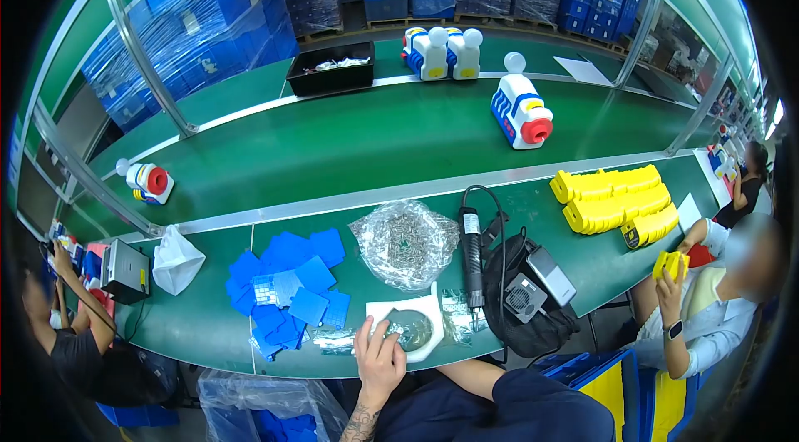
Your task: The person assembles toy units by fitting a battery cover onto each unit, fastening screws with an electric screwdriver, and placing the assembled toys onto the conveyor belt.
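Observation:
A white plastic part (430, 309) with a large round opening stands at the front edge of the green table. My left hand (380, 359) holds its left rim, the fingers bent over the edge and the thumb hidden. Of my right side only the forearm shows, below the table edge; the right hand is out of sight. Blue flat pieces (291, 292) lie in a loose pile to the left. Behind the white part sits a clear plastic bag (405, 244). Small clear packets (458, 317) lie beside the part.
A black electric screwdriver (472, 259) and a black bag (541, 317) lie to the right. Yellow parts (616, 199) are lined up farther right. On the conveyor (349, 138) stand white-and-blue toys (522, 113). A co-worker (707, 292) at right holds a yellow part; another person (75, 342) sits left.

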Demonstrator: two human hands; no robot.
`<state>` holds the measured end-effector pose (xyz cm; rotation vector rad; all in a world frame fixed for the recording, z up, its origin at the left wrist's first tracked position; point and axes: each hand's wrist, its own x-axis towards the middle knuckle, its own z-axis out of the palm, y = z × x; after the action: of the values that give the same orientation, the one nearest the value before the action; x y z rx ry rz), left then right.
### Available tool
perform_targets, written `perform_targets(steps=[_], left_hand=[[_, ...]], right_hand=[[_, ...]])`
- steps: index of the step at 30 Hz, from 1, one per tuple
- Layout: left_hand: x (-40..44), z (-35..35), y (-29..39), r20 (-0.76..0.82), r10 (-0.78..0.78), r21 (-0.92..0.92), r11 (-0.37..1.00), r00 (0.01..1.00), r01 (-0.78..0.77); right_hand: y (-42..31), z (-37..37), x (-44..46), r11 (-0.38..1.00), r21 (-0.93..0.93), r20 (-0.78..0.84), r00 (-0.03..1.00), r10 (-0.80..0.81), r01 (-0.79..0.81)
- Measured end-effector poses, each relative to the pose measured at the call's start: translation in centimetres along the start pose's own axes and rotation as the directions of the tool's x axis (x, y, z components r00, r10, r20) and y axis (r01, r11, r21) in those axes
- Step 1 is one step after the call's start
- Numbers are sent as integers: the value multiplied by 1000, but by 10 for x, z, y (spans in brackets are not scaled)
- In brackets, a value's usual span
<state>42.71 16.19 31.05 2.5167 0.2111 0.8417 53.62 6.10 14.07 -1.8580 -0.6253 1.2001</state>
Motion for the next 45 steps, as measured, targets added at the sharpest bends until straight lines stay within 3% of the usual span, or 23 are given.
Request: perform_targets(steps=[45], left_hand=[[-1, 1, -1, -1, -5, -5, 1000, 1000, 5]], right_hand=[[4, 10, -14, 994, -85, -44, 997, -66, 62]])
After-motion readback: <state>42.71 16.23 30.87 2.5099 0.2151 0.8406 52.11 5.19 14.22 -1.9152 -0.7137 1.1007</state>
